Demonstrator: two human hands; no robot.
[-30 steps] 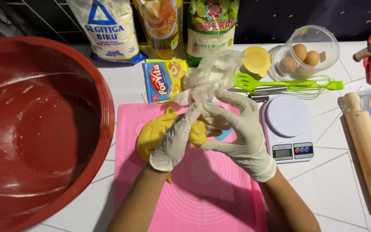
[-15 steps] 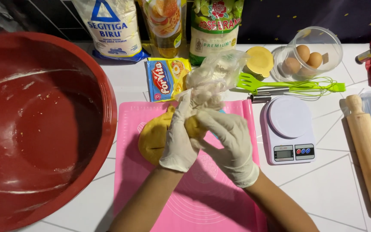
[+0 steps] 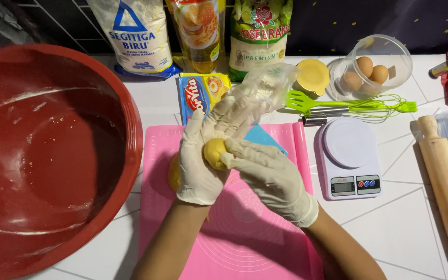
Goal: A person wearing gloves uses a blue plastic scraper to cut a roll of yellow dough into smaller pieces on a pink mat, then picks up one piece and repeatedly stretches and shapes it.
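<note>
Head camera view: two gloved hands are seen above a pink mat laid on the white tiled table. A small yellow dough ball is pinched between them: the left hand is curled around it from the left, and the right hand is closed on it from the right, fingers pressed against its side. A larger lump of yellow dough is partly hidden behind the left hand, low over the mat. A large red bowl, smeared with flour, is placed to the left of the mat. To the right, a white kitchen scale is set just beside the mat, and a wooden rolling pin lies further right. Along the far edge, bags of ingredients are stood upright, with a clear container of eggs and a green whisk near them. A clear plastic bag lies just beyond the hands.
</note>
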